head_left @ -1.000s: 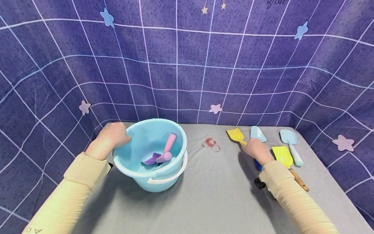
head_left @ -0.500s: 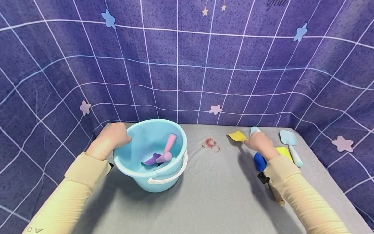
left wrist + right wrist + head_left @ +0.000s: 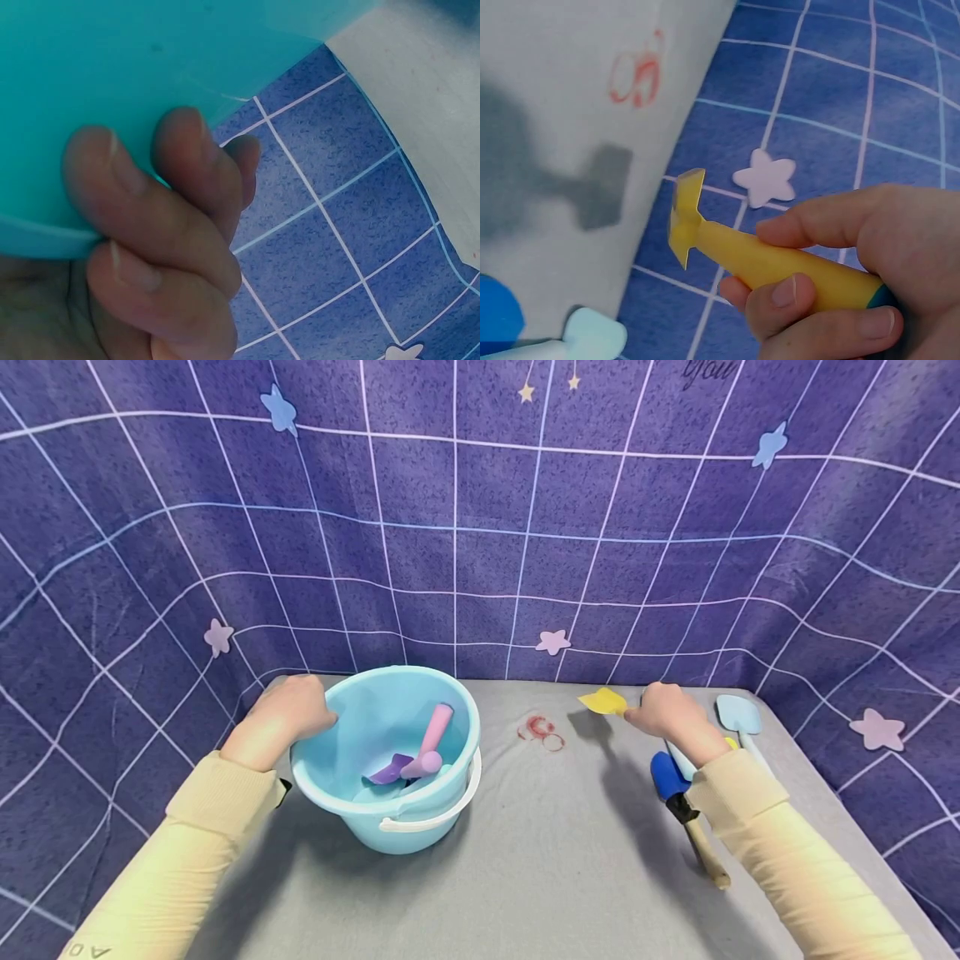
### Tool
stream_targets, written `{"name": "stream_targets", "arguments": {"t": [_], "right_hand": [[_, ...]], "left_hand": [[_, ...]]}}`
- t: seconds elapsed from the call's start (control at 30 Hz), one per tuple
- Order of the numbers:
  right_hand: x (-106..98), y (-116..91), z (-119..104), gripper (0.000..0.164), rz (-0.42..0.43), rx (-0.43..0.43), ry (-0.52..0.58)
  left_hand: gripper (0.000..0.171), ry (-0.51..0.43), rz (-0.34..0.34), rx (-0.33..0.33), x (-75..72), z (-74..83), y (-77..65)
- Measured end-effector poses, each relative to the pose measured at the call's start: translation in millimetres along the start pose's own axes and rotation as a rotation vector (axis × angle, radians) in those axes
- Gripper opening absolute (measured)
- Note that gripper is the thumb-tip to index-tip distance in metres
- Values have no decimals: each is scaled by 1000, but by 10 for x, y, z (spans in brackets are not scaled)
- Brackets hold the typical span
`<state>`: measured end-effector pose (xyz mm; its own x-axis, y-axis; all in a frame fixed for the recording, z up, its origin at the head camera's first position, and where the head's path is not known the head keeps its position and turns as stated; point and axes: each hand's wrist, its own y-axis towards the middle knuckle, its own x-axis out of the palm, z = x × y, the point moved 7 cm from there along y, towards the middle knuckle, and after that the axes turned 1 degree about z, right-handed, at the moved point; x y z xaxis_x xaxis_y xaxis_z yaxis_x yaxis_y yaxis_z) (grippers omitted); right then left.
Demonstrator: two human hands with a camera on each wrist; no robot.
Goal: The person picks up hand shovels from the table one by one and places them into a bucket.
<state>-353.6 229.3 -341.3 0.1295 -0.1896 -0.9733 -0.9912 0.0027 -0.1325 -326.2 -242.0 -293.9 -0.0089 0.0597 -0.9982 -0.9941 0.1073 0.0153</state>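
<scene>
My left hand (image 3: pixel 292 706) grips the rim of a light blue bucket (image 3: pixel 360 710); the left wrist view shows its fingers (image 3: pixel 172 217) curled at the bucket's edge. Inside the bucket lie a pink-handled tool (image 3: pixel 435 731) and a purple scoop (image 3: pixel 390 768). My right hand (image 3: pixel 667 714) holds a small yellow toy shovel (image 3: pixel 602 701) above the table, its blade toward the left. In the right wrist view, thumb and fingers wrap the shovel's yellow handle (image 3: pixel 802 270), which has a dark end. Part of that handle is hidden by the hand.
A blue shovel (image 3: pixel 667 777) with a wooden handle lies below my right wrist. Pale blue shovels, one of them (image 3: pixel 738 714) at the far right, and a mostly hidden yellow one lie nearby. Red marks (image 3: pixel 540 727) show on the grey table. A purple gridded curtain (image 3: pixel 487 568) encloses the table.
The yellow shovel has come up off the table in my right hand, its shadow now apart from it. More of the blue shovel shows. My left hand and the bucket stay put.
</scene>
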Motion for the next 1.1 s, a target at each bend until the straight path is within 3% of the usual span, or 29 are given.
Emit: {"name": "stream_targets", "arguments": {"t": [0.73, 1.1], "right_hand": [[-629, -435, -506, 31, 154, -71, 16], [-895, -565, -855, 27, 196, -224, 24]], "left_hand": [[20, -4, -1, -2, 11, -19, 1], [20, -4, 5, -6, 8, -14, 6]]}}
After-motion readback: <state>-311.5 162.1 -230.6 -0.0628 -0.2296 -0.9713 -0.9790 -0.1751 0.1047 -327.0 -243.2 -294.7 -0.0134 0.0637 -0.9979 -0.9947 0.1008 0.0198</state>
